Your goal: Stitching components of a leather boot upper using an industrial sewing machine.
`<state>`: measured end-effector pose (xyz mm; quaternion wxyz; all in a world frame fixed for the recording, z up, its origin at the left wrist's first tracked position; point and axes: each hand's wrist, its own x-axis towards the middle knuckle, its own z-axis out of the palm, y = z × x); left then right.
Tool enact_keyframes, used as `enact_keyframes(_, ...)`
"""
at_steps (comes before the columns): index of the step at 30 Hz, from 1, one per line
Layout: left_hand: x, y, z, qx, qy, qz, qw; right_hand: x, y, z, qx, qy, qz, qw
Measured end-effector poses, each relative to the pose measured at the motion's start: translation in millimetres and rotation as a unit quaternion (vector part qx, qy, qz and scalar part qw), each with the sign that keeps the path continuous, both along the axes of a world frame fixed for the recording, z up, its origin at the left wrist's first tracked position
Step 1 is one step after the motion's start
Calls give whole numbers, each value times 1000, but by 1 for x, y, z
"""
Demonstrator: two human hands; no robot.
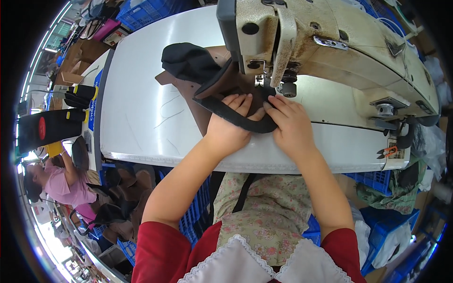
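Because the left hand [230,131] and right hand [293,126] work just short of the presser foot [259,81], a slip might carry fingertips under it; the curved, matte black strip [260,126] across the left fingers could snag. The smooth, floppy brown panel [198,116] lies beneath bunched fingertips; whether they pinch, I cannot tell.

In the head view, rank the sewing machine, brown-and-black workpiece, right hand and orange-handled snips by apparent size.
Largest to smallest:
1. Sewing machine
2. Brown-and-black workpiece, partly hidden by the hands
3. Right hand
4. Orange-handled snips
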<state>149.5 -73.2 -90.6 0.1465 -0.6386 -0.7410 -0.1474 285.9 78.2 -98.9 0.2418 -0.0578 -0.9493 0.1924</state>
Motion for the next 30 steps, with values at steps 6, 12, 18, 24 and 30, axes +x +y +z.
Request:
enact_keyframes(6,-4,2,-3,12,-5,1,1000,-2,0,1,-12,-7,-4,1000)
enact_keyframes(12,-18,5,-1,6,-6,-14,1000,-8,-1,2,-10,0,-10,1000)
enact_keyframes(18,-27,4,1,-2,-26,-36,999,-8,-9,7,-28,16,-30,999)
enact_keyframes(24,-33,0,5,-14,-65,-66,996,-1,-15,-2,-100,60,-48,992)
enact_keyframes(30,-35,0,5,-1,-74,-83,994,-2,-17,1,-49,41,-40,997)
